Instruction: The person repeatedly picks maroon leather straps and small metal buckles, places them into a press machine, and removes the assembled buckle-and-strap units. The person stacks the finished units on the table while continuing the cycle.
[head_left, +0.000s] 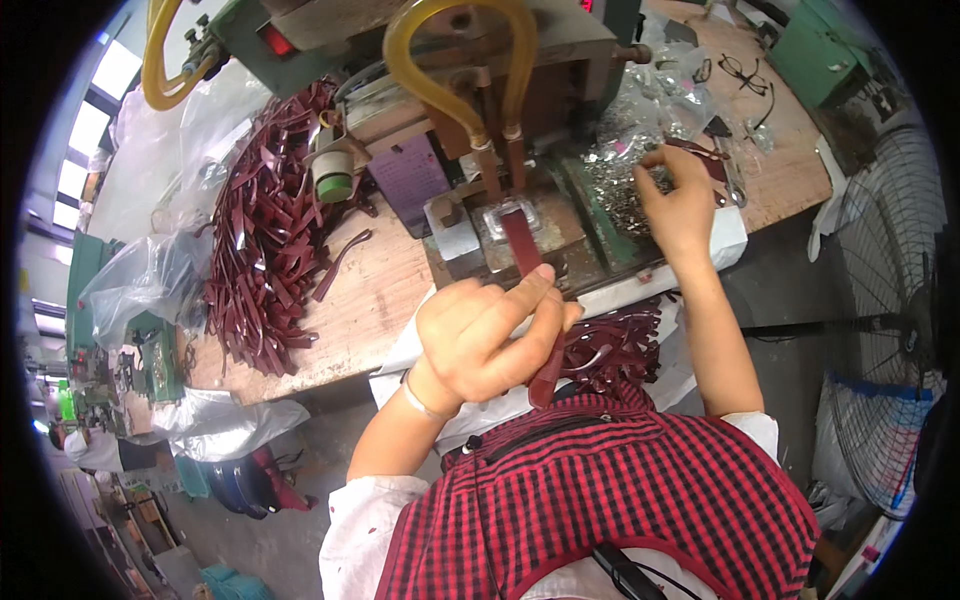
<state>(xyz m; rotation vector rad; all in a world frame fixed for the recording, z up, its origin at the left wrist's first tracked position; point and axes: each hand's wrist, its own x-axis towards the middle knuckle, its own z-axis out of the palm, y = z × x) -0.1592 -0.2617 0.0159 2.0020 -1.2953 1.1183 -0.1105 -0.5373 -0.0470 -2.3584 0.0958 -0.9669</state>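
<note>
My left hand (490,335) is closed round a dark red glasses temple (521,243). The temple's far end lies on the small metal fixture (497,222) of the machine, and its near end sticks out below my fingers. To the right, my right hand (680,205) hovers over a heap of tiny metal parts (618,200). Its thumb and forefinger curl toward each other, and whatever may be between them is too small to make out. Two copper-coloured rods (515,160) come down just behind the fixture.
A big pile of dark red temples (265,230) covers the bench's left side; more temples (610,345) lie before my apron. Yellow hoses (400,60) loop from the machine. Glasses frames (745,75) and clear plastic bags (660,90) lie back right. A caged fan (880,230) stands at right.
</note>
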